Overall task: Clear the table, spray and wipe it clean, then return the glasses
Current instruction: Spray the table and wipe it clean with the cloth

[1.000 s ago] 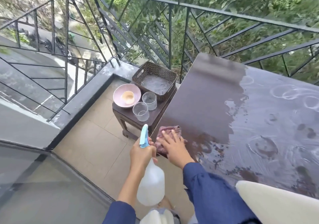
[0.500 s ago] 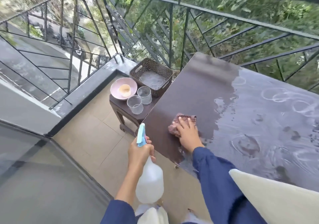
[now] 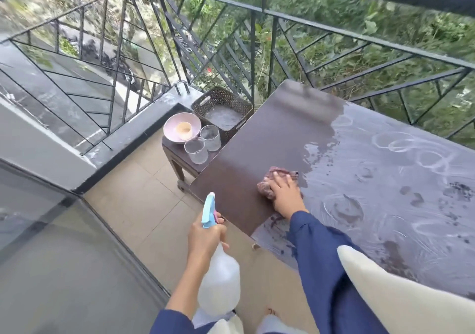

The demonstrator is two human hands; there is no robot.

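My right hand [image 3: 285, 195] presses a crumpled maroon cloth [image 3: 279, 177] flat on the dark brown table [image 3: 277, 133], at the border between its clean left part and the wet, streaked right part. My left hand [image 3: 204, 238] grips the neck of a translucent spray bottle [image 3: 218, 282] with a blue trigger head, held over the floor off the table's near left edge. Two clear glasses [image 3: 196, 150] [image 3: 210, 137] stand on a small dark side stool [image 3: 177, 153] left of the table.
A pink bowl [image 3: 180, 124] with a small beige cup in it and a dark woven basket [image 3: 222, 114] share the stool. Black metal railing [image 3: 257, 51] runs behind table and stool. A cream cushion [image 3: 401, 297] fills the lower right. A glass panel [image 3: 51, 256] stands on the left.
My right hand has slid the cloth from the table's near left corner rightward and farther in, toward the wet area. The left hand keeps the bottle in about the same place.
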